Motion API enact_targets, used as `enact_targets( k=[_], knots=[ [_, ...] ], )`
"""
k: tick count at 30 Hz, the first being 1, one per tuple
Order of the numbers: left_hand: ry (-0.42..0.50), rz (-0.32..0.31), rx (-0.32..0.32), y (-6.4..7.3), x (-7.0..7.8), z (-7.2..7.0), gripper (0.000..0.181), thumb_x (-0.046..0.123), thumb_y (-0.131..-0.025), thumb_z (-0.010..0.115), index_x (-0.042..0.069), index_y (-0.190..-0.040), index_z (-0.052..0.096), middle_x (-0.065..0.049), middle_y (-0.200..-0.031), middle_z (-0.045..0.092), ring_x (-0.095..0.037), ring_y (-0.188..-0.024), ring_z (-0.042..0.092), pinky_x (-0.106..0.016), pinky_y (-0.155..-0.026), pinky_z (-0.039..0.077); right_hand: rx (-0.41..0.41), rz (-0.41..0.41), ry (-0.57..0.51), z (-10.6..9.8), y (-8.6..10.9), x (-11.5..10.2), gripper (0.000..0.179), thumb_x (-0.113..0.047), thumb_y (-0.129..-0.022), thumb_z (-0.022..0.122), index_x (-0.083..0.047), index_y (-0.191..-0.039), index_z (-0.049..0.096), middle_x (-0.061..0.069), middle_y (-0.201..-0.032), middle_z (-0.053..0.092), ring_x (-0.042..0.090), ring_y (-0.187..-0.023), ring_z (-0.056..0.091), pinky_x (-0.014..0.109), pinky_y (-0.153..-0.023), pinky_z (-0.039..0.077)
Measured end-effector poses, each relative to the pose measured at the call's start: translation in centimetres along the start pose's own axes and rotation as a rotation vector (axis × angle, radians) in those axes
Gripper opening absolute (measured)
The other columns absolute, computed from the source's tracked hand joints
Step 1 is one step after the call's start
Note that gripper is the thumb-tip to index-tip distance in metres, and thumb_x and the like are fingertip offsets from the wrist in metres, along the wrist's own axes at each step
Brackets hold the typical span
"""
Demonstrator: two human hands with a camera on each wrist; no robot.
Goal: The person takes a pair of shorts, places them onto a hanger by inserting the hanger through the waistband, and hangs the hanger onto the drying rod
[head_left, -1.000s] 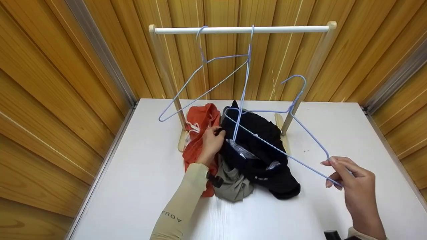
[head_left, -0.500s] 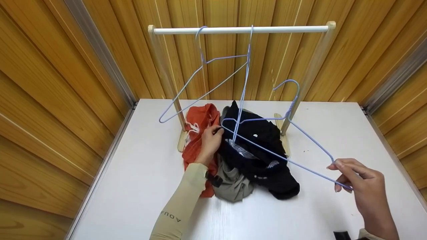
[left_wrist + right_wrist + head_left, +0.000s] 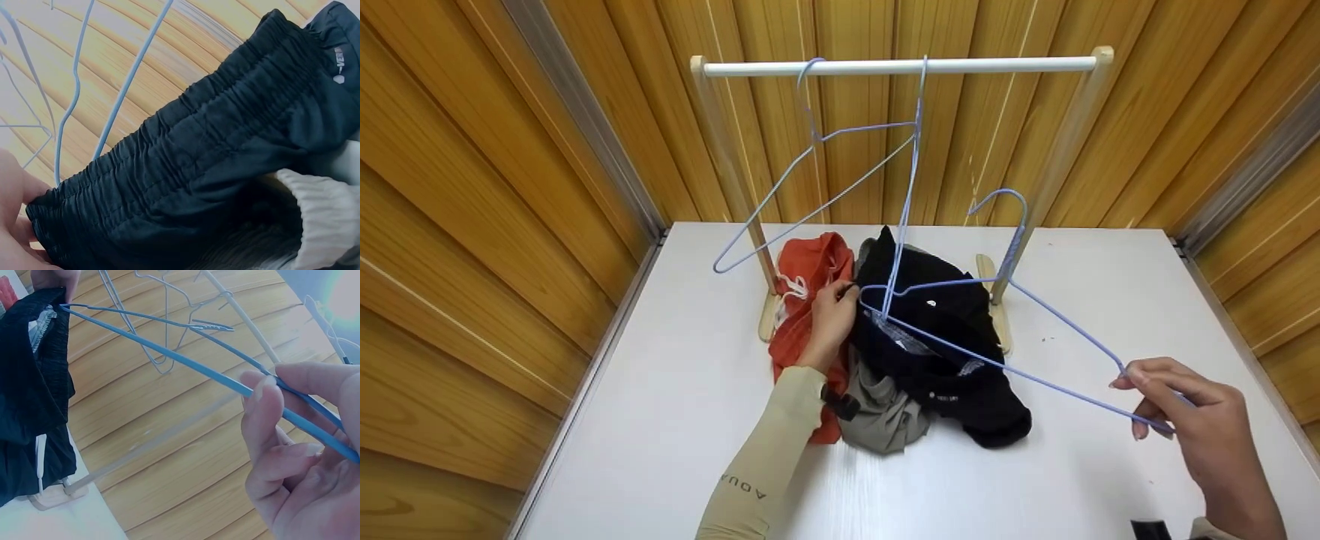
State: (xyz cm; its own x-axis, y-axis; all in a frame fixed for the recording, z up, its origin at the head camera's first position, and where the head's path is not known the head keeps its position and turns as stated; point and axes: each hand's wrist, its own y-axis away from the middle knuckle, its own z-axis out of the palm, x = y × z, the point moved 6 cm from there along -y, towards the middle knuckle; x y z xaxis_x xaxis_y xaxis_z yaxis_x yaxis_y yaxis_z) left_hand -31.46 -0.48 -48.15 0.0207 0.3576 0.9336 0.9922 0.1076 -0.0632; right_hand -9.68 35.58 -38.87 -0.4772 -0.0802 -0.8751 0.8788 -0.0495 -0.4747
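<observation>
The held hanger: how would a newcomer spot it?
Find the white rail, then the black clothing heaped below. Across it, a blue wire hanger slants to the right hand. Unlike the two hangers hooked over the rail, this one is hand-held.

The surface (image 3: pixel 660 390) was bright, with soft near shadows (image 3: pixel 810 480). White glare (image 3: pixel 344 301) lit the right wrist view's right side.

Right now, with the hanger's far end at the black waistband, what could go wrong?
The held hanger, gripped at one end by the right hand, could slip free: its far end meets the black waistband near the edge that the left hand pinches.

It might snag: in the head view it crosses a hanging hanger on the rail.

Lifting may drag the grey-green garment, bunched against the black cloth.
</observation>
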Motion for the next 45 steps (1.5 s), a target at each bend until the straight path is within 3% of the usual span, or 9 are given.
enact_targets(
  k=[9, 18, 28, 36, 45],
  knots=[
    [0.004, 0.066, -0.011, 0.2, 0.6, -0.2, 0.017, 0.014, -0.092, 0.059, 0.005, -0.097, 0.072, -0.012, -0.102, 0.07, -0.027, -0.101, 0.062, -0.04, -0.093, 0.046, -0.065, 0.006, 0.051, 0.0, 0.1, 0.2, 0.021, 0.028, -0.087, 0.039, 0.027, -0.092, 0.06, 0.017, -0.091, 0.068, 0.018, -0.044, 0.054, 0.027, -0.04, 0.041],
    [-0.044, 0.17, -0.024, 0.9, 2.1, -0.1, 0.017, 0.012, -0.092, 0.059, 0.001, -0.1, 0.07, -0.014, -0.102, 0.069, -0.029, -0.101, 0.062, -0.041, -0.094, 0.046, -0.137, -0.041, -0.03, 1.0, 0.1, 0.7, 0.025, 0.031, -0.085, 0.036, 0.028, -0.095, 0.059, 0.019, -0.095, 0.067, 0.019, -0.049, 0.056, 0.028, -0.04, 0.042],
    [-0.116, 0.22, -0.057, 1.3, 2.8, 0.2, 0.019, 0.016, -0.095, 0.056, 0.002, -0.099, 0.069, -0.011, -0.097, 0.07, -0.028, -0.097, 0.063, -0.041, -0.091, 0.047, -0.106, -0.015, 0.006, 1.6, 0.2, 1.4, 0.023, 0.027, -0.089, 0.038, 0.027, -0.094, 0.06, 0.017, -0.092, 0.068, 0.018, -0.043, 0.054, 0.03, -0.039, 0.03],
    [-0.149, 0.221, -0.054, 1.4, 3.0, 0.4, 0.016, 0.018, -0.095, 0.057, 0.009, -0.095, 0.07, -0.008, -0.094, 0.07, -0.024, -0.093, 0.064, -0.038, -0.087, 0.049, -0.032, 0.028, 0.029, 1.9, 0.4, 2.0, 0.019, 0.023, -0.09, 0.042, 0.026, -0.093, 0.061, 0.016, -0.091, 0.068, 0.018, -0.043, 0.054, 0.027, -0.04, 0.041],
    [-0.159, 0.228, -0.109, 1.9, 3.4, 1.1, 0.016, 0.019, -0.096, 0.056, 0.011, -0.096, 0.07, -0.005, -0.085, 0.067, -0.021, -0.084, 0.062, -0.035, -0.081, 0.049, 0.007, 0.114, 0.118, 2.5, 0.4, 2.9, 0.017, 0.015, -0.093, 0.048, 0.024, -0.093, 0.063, 0.007, -0.092, 0.07, 0.018, -0.043, 0.055, 0.024, -0.041, 0.042]
  ],
)
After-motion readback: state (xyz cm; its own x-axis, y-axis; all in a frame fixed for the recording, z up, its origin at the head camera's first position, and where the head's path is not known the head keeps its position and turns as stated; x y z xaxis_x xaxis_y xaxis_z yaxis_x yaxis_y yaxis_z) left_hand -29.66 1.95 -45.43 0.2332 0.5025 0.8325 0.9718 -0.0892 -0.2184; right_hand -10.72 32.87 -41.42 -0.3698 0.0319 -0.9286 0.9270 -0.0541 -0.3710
